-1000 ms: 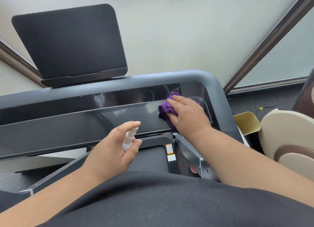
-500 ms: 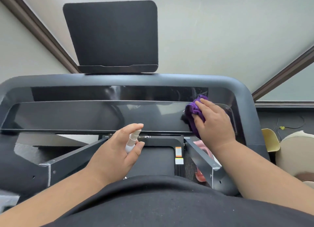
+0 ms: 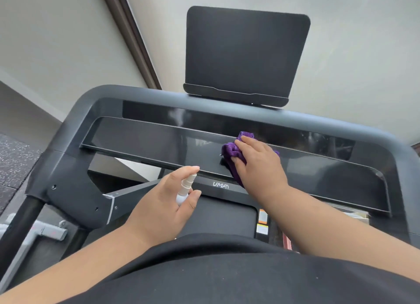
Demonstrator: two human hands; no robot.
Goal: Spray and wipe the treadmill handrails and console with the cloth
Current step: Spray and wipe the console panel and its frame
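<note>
Wiping the glossy console panel (image 3: pixel 145 142) with a purple cloth (image 3: pixel 229 152) while holding a small spray bottle (image 3: pixel 185 191).

The right hand (image 3: pixel 259 165) is pressing flat on the bunched cloth near the panel's middle; half a second ago it was working near the right end. The left hand (image 3: pixel 163 210) is curling round the white bottle, forefinger lying on its nozzle, as before; the bottle's contents cannot be told. A faint mist (image 3: pixel 177 116) is hanging over the upper strip.

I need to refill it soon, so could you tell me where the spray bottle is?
In the head view, the spray bottle is in the left hand, below the console and left of the cloth.
</note>
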